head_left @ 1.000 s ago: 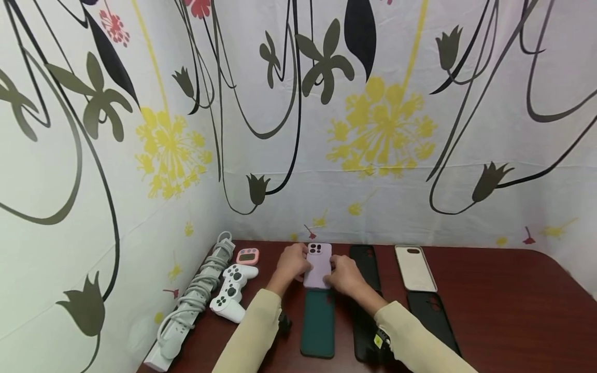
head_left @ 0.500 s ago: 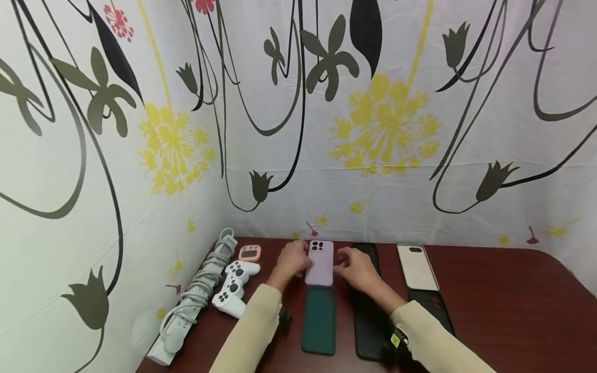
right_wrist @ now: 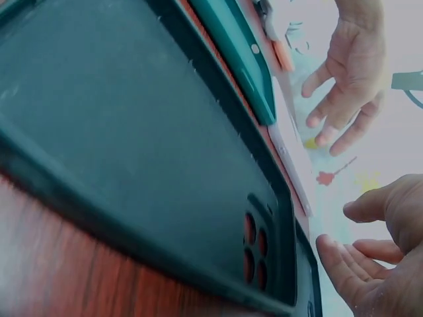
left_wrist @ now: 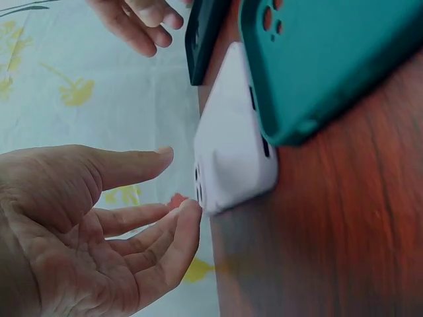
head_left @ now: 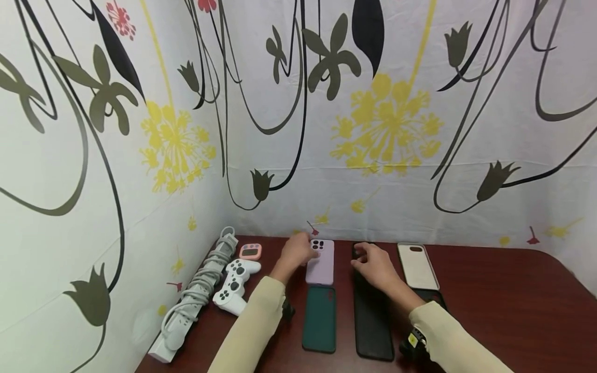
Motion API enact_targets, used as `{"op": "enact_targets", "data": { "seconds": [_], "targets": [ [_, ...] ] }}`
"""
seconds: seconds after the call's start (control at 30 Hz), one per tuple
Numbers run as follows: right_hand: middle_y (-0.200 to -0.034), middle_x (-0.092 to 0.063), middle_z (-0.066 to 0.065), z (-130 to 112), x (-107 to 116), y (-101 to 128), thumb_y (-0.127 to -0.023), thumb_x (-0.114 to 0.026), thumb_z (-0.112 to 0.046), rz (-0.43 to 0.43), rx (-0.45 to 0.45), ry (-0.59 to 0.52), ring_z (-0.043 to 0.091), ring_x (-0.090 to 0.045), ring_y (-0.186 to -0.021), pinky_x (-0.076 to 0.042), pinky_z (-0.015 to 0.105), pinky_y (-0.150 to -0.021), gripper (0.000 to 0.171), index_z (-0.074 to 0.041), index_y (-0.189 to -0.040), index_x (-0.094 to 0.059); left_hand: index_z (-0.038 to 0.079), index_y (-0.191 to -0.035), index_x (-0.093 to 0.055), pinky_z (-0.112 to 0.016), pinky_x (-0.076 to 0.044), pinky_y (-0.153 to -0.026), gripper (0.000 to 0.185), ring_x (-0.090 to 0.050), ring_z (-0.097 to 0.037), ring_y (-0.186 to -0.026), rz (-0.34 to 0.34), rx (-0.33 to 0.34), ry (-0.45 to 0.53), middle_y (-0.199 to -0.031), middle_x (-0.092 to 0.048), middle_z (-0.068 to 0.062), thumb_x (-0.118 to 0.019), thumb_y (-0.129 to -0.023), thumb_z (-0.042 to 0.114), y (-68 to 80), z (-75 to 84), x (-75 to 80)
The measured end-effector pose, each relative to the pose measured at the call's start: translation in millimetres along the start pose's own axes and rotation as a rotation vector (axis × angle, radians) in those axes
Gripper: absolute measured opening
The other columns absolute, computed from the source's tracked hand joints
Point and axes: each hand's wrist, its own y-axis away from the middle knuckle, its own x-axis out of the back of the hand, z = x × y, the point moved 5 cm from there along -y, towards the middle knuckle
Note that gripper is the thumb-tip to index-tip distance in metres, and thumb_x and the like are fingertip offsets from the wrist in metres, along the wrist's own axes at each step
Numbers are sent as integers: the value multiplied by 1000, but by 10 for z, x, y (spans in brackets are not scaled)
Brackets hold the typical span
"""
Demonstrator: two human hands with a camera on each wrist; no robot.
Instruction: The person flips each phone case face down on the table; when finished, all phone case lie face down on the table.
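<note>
Left hand open, fingertips beside lilac phone case; right hand open, empty, above black case, aligning rows.

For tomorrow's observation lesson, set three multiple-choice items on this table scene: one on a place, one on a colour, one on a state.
1. Where does the white game controller lie?
A. left of the phone cases, beside the grey power strip
B. at the far right table edge
C. on top of the green case

2. What colour is the case lying just beyond the dark green case?
A. red
B. lilac
C. yellow

3. How is the left hand?
A. clenched round the controller
B. flat on the green case
C. open, fingers relaxed at the lilac case's edge

Answers: 1 A, the head view shows it next to the strip; 2 B, pale purple in the head view; 3 C, the left wrist view shows straight fingers gripping nothing.
</note>
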Motion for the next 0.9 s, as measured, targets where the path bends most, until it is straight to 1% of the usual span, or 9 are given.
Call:
{"op": "enact_targets", "data": {
  "seconds": [0.03, 0.13, 0.2, 0.33, 0.43, 0.53, 0.63, 0.8, 0.9],
  "targets": [
    [-127, -70, 24, 14, 19, 5, -97, -74, -11, 4, -1, 5, 32, -74, -102, -63, 45, -80, 46, 5, -138, -62, 4, -139, -66, -35, -57, -64, 57, -71, -23, -73, 2, -4, -17, -103, -75, -10, -85, -89, 24, -8, 34, -4],
    [-126, -70, 24, 59, 78, 23, -97, -73, -12, 20, -4, 13, 33, -74, -102, -63, 47, -81, 46, 4, -138, -62, 7, -144, -64, -42, -62, -84, 61, -72, -25, -99, 4, -12, -31, -123, -75, -9, -85, -90, 26, -44, 111, -34],
    [-126, -70, 24, 91, 119, 34, -97, -73, -12, 31, -5, 14, 34, -73, -103, -63, 49, -82, 45, 4, -138, -62, 9, -144, -63, -43, -62, -89, 60, -71, -26, -108, -6, -20, -18, -125, -74, -9, -84, -91, 27, -57, 154, -62],
    [-125, -71, 24, 163, 194, 47, -98, -73, -12, 47, -7, 17, 35, -73, -103, -62, 51, -85, 44, 5, -137, -62, 9, -145, -62, -42, -62, -88, 59, -71, -26, -111, -32, -44, 44, -125, -74, -10, -83, -93, 25, -62, 232, -118],
    [-124, -71, 24, 213, 231, 49, -98, -73, -13, 54, -15, 27, 34, -72, -102, -61, 51, -85, 43, 4, -136, -63, 8, -147, -60, -44, -62, -89, 60, -71, -28, -114, -60, -61, 99, -128, -74, -12, -83, -94, 25, -50, 284, -160],
    [-124, -71, 24, 251, 252, 53, -98, -74, -13, 55, -26, 41, 33, -72, -101, -61, 52, -85, 43, 4, -135, -63, 8, -149, -58, -46, -62, -91, 62, -70, -30, -117, -94, -61, 152, -132, -72, -13, -82, -95, 25, -37, 327, -204],
    [-123, -71, 25, 269, 262, 63, -97, -74, -14, 50, -31, 50, 34, -71, -101, -60, 53, -86, 43, 4, -135, -63, 8, -150, -57, -42, -62, -86, 63, -71, -28, -112, -121, -52, 192, -132, -71, -13, -82, -95, 23, -34, 374, -254],
    [-124, -69, 26, 285, 257, 84, -98, -74, -14, 35, -39, 66, 36, -71, -103, -60, 54, -85, 43, 3, -135, -62, 7, -149, -57, -32, -62, -68, 62, -71, -20, -90, -151, -54, 209, -126, -71, -12, -82, -94, 21, -42, 472, -351],
    [-125, -68, 27, 302, 251, 92, -98, -73, -15, 24, -43, 74, 37, -69, -104, -60, 55, -85, 44, 4, -136, -62, 6, -148, -57, -33, -63, -65, 61, -70, -19, -83, -169, -56, 220, -124, -71, -13, -82, -94, 20, -36, 533, -416]
  ]
}}
